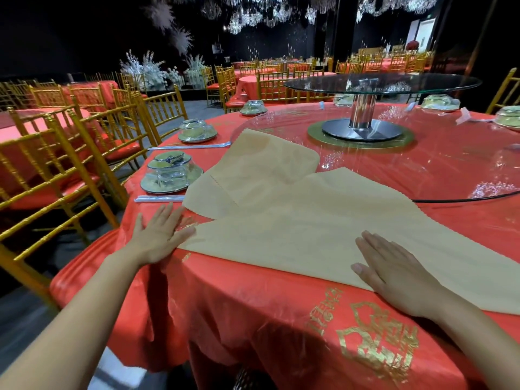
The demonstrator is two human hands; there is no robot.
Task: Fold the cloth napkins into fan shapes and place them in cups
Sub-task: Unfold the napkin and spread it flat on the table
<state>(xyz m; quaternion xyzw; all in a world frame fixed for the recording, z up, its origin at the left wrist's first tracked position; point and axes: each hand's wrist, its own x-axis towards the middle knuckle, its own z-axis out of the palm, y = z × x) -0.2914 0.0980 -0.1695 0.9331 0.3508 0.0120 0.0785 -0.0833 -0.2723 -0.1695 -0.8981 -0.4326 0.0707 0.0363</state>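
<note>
Step in hand, in my judgement: smoothing the cloth flat, ahead of the first pleat. The near napkin (309,229) lies spread and unfolded on the red-clothed surface (253,299), its near edge running between my two hands. My left hand (161,235) rests palm down at the napkin's left corner, fingers (168,212) straight and slightly spread, pinching nothing. My right hand (394,271) lies flat on the near edge, fingers (374,243) straight and close together, pressing the cloth, gripping nothing. A second napkin (261,167) lies just behind, touching the first; which overlaps which I cannot tell. No fan is formed and no napkin is in a cup. The nearest cup (170,174) stands upturned on a place setting to the left, apart from the cloth. The next move calls for both hands to pinch the near edge and fold a narrow, even strip.
</note>
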